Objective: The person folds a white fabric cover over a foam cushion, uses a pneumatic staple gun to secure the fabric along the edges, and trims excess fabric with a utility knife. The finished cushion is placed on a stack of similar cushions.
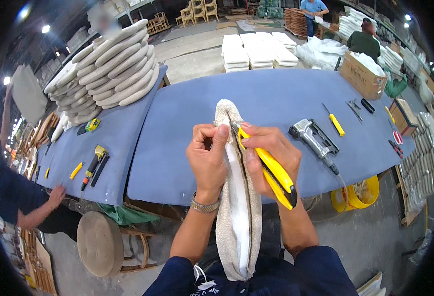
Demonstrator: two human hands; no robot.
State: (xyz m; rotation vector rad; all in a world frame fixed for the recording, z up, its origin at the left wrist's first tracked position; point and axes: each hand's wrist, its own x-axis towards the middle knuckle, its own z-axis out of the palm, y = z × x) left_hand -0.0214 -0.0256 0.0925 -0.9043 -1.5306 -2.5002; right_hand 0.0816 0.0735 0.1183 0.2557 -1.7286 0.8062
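Note:
A long beige fabric-covered cushion stands on edge between my arms, its far end over the blue table and its near end against my body. Its cover is split along the edge, and white filling shows in the gap. My left hand is closed in a pinch on the cover's left side near the far end. In my right hand is a yellow and black utility knife; its front end is at the opening, and the fingertips there also touch the cover. The blade itself is hard to make out.
A staple gun, a yellow-handled screwdriver and pliers lie to the right. Stacked cushions, another staple gun and a tape measure are at left. A co-worker's hand is near the left table edge.

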